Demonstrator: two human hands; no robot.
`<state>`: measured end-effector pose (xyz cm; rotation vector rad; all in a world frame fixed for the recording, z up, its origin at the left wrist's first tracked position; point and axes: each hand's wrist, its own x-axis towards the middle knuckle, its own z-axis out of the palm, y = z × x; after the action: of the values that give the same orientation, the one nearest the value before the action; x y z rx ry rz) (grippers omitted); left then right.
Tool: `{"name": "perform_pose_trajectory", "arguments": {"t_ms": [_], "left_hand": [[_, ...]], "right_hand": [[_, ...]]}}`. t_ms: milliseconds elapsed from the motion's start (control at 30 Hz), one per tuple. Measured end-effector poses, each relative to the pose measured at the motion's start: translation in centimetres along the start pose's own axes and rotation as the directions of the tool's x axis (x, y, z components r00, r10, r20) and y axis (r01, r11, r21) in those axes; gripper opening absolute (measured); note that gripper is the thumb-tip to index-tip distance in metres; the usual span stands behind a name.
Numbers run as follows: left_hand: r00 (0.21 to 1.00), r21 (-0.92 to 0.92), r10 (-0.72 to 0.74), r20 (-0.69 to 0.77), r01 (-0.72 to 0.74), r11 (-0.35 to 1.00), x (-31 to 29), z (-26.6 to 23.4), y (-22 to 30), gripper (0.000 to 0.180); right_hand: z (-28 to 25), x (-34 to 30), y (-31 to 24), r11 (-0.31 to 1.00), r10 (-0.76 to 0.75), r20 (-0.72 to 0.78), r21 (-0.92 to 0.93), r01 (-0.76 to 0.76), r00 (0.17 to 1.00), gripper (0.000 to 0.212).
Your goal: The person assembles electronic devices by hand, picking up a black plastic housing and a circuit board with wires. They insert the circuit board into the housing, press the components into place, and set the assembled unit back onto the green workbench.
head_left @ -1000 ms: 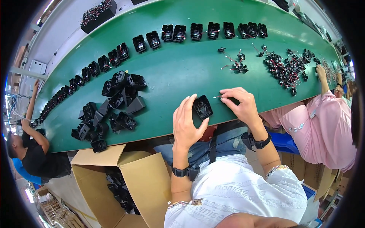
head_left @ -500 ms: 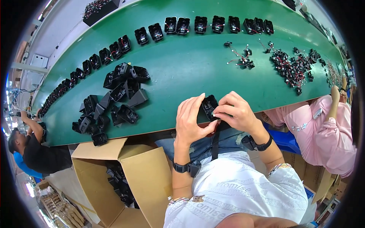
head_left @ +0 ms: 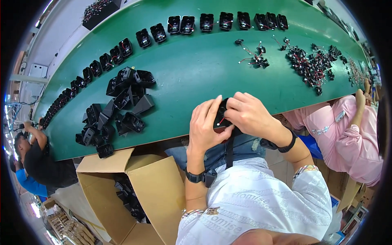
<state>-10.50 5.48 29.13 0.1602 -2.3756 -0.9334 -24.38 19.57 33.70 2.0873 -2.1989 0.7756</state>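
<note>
At the table's near edge, my left hand point(head_left: 206, 124) holds a small black plastic housing point(head_left: 221, 112) between thumb and fingers. My right hand point(head_left: 250, 115) bends over the housing from the right, its fingers closed and pressed into the open side. What those fingertips grip is hidden behind the knuckles. A short red wire with a white plug point(head_left: 220, 122) sticks out of the housing between the two hands.
Empty black housings point(head_left: 132, 96) lie heaped at left, and finished-looking rows of wired housings point(head_left: 207, 23) curve along the far side. Wired black parts point(head_left: 308, 65) are piled at right. An open cardboard box point(head_left: 155, 192) stands below; co-workers sit at both sides.
My right hand has moved left and over the housing, covering more of it. The white plug its fingers pinched before now hangs free on its red wire.
</note>
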Motion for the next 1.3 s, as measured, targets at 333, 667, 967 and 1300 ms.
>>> {"name": "perform_pose_trajectory", "arguments": {"t_ms": [333, 667, 967, 1300], "left_hand": [[0.998, -0.135, -0.019, -0.066, 0.010, 0.991, -0.3, 0.7, -0.5, 0.087], [0.972, -0.061, 0.133, -0.196, -0.148, 0.987, 4.1, 2.9, 2.7, 0.079], [0.944, 0.339, -0.017, -0.331, 0.136, 0.931, 4.0, -6.6, -1.9, 0.041], [0.944, 0.517, -0.056, -0.324, 0.226, 0.825, 4.3, -11.0, -5.7, 0.035]], "right_hand": [[-0.9, -2.0, 0.3, 0.924, 0.213, -0.109, 0.345, -0.164, 0.971, 0.039], [-5.5, -1.3, 2.7, 0.883, 0.365, -0.133, 0.363, -0.297, 0.922, 0.046], [-17.3, -3.8, 32.3, 0.756, 0.484, -0.426, -0.236, -0.611, 0.764, 0.043], [-15.6, -3.4, 39.1, 0.698, 0.678, -0.142, -0.183, -0.692, 0.722, 0.046]]}}
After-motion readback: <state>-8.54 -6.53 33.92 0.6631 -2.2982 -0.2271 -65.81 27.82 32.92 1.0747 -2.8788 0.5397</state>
